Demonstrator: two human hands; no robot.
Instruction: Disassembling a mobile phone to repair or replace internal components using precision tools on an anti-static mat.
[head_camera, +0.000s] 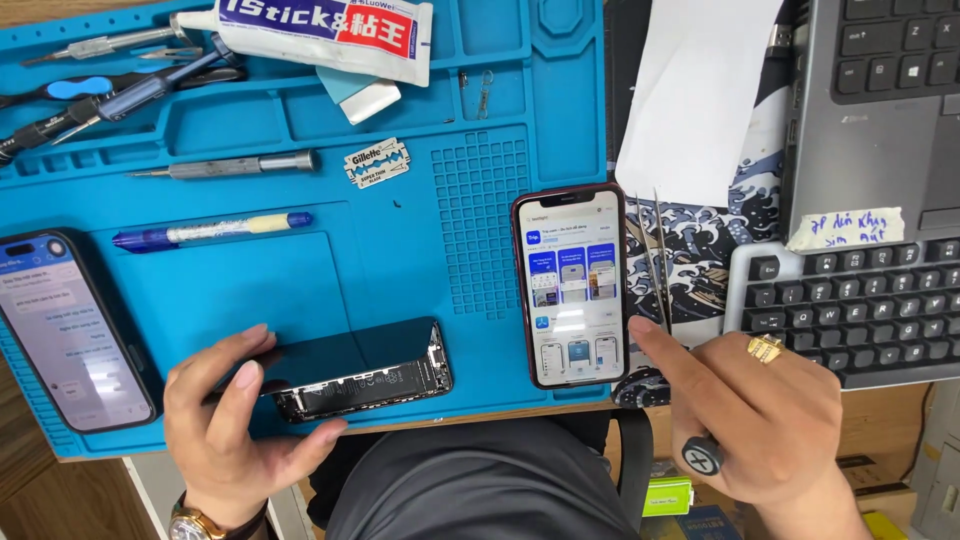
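Seen from above, a person sits at a tabletop covered by a blue silicone repair mat. The left hand curls around the near end of an opened smartphone, fingers pinching its dark screen panel so it lifts off the body and shows the parts inside; this phone lies at the mat's front edge. The right hand rests a spread forefinger on the corner of a second, lit smartphone standing upright on the mat's right edge, with a screwdriver handle tucked between its other fingers. Tweezers lie just beside that phone. Open mat remains between the phones; a third lit phone lies far left. Screwdrivers, a razor blade and a glue tube sit farther back.
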